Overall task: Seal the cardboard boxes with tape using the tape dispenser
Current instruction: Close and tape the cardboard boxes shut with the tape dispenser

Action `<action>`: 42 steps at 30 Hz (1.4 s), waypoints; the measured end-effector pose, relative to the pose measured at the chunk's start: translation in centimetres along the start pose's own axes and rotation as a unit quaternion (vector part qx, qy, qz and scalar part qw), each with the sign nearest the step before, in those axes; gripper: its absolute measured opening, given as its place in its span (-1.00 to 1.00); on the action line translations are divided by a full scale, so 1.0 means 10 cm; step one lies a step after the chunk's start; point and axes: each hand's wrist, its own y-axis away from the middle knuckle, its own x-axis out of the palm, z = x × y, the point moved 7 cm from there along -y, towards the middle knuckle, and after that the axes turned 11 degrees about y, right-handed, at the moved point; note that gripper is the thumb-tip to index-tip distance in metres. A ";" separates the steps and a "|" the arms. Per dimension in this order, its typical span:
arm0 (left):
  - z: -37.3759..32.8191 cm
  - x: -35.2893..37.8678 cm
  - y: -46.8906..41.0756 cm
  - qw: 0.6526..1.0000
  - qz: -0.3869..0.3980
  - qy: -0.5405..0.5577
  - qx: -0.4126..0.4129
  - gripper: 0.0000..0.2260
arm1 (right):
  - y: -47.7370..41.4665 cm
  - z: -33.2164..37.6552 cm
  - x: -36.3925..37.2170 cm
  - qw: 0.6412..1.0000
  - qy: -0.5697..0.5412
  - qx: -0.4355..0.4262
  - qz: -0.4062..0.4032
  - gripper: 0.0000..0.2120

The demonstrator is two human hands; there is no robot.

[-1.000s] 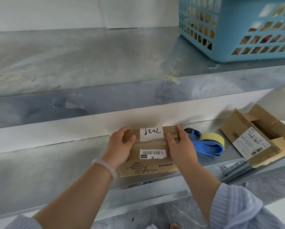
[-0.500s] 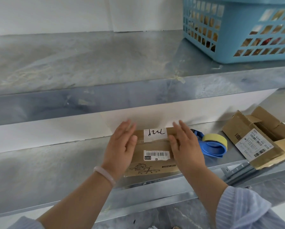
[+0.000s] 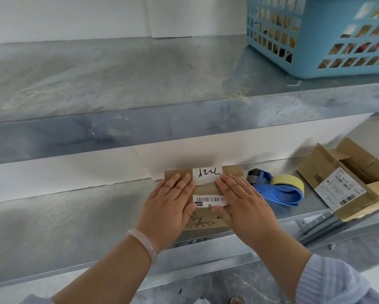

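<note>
Pressing flat, fingers straight, my left hand (image 3: pixel 169 200) and right hand (image 3: pixel 242 201) pin the cardboard box (image 3: pixel 205 190) flaps. Next step, I judge: grasp the tape dispenser (image 3: pixel 280 191).

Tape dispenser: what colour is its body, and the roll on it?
The tape dispenser is blue; its tape roll is pale yellow. Head view.

This looks like a stockroom or parcel-packing area rather than a home: bare galvanised metal shelving, an upper shelf (image 3: pixel 118 80) and a lower shelf (image 3: pixel 63 227), runs along a plain white wall (image 3: pixel 74 16). On the lower shelf lie a small cardboard box (image 3: pixel 206 189) with a barcode sticker (image 3: pixel 209 199), an opened cardboard box (image 3: pixel 311 167) bearing a printed shipping label (image 3: pixel 339 187), and a blue tape dispenser (image 3: pixel 282 194) loaded with a yellowish roll. A blue plastic lattice basket (image 3: pixel 329 70) holding packaged goods stands on the upper shelf.
</note>
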 end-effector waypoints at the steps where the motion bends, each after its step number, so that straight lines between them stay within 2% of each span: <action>1: 0.00 0.00 0.00 1.000 -0.003 0.004 -0.008 -0.41 | 0.01 0.00 0.01 1.000 -0.003 0.008 0.003 -0.27; 8: 0.08 0.05 0.03 0.993 -0.024 0.044 -0.110 -0.27 | 0.02 0.03 0.12 0.997 -0.012 0.074 0.021 -0.20; 13: 0.14 0.12 0.02 0.969 -0.031 0.196 -0.145 -0.31 | 0.05 0.00 0.19 0.979 -0.063 0.191 0.026 -0.16; 17: 0.32 0.22 0.04 0.914 -0.028 0.358 -0.191 -0.36 | 0.03 -0.06 0.28 0.951 -0.156 0.260 0.064 -0.19; 20: 0.42 0.20 0.09 0.891 -0.067 0.412 -0.178 -0.44 | -0.02 -0.20 0.26 0.946 -0.205 0.246 0.051 -0.21; 22: 0.54 0.14 0.16 0.865 -0.111 0.453 -0.187 -0.50 | -0.06 -0.30 0.25 0.953 -0.219 0.202 0.057 -0.25; 24: 0.66 0.10 0.19 0.849 -0.106 0.484 -0.184 -0.47 | -0.11 -0.36 0.25 0.951 -0.251 0.157 0.085 -0.27; 26: 0.69 0.08 0.17 0.856 -0.044 0.491 -0.154 -0.39 | -0.17 -0.39 0.23 0.954 -0.252 0.125 0.099 -0.26; 28: 0.62 0.06 0.15 0.841 -0.005 0.524 -0.135 -0.46 | -0.20 -0.43 0.17 0.963 -0.212 0.146 0.075 -0.26; 31: 0.51 0.00 0.18 0.860 -0.067 0.490 -0.130 -0.50 | -0.07 -0.42 0.00 0.957 -0.188 0.215 -0.046 -0.38; 33: 0.43 0.07 0.25 0.870 -0.105 0.462 -0.136 -0.44 | 0.08 -0.29 -0.02 0.944 -0.243 0.201 -0.092 -0.42; 38: 0.11 0.20 0.37 0.886 -0.114 0.434 -0.116 -0.28 | 0.33 -0.02 0.24 0.925 -0.360 0.122 0.006 -0.12; 40: -0.01 0.20 0.36 0.899 -0.099 0.418 -0.089 -0.27 | 0.34 -0.08 0.29 0.893 -0.432 0.118 0.048 -0.14; 42: -0.08 0.20 0.34 0.900 -0.092 0.420 -0.077 -0.31 | 0.30 -0.17 0.25 0.894 -0.432 0.101 0.066 -0.17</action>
